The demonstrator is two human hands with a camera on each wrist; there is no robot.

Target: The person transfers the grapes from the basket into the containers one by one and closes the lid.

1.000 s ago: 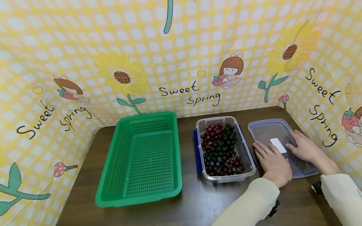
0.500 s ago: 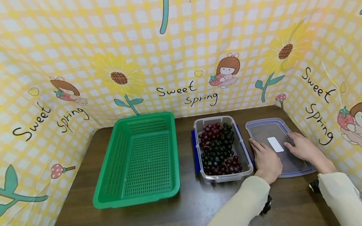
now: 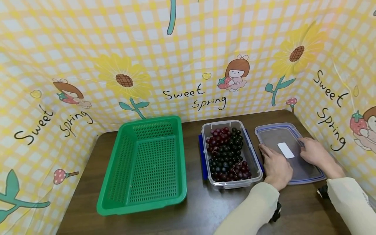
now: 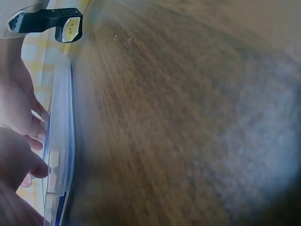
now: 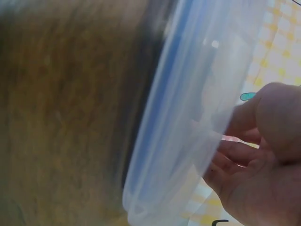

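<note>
A clear plastic lid (image 3: 271, 137) with a blue seal and a white label (image 3: 286, 150) lies on the table at the right. Along its left edge my left hand (image 3: 277, 168) holds it, fingers reaching forward beside the rim. My right hand (image 3: 317, 156) grips the opposite edge, its thumb bent in over the top. Both wrist views show the lid (image 4: 60, 136) edge-on above the wood, with fingers against it; fingertips beyond the rim are partly hidden. Just left of my left hand stands a clear food container (image 3: 258, 173) holding red and black grapes (image 3: 229, 153).
A green plastic basket (image 3: 182, 163) with slotted walls stands left of the container. Blue locking flaps (image 3: 203, 156) hang off the container's sides. Yellow checked cloth (image 3: 188, 52) walls in the brown table (image 3: 205, 212) at the back and sides.
My left hand has shifted left from the lid's top to its left edge. The right thumb has drawn back toward the lid's right edge. Lid, container and basket stay put.
</note>
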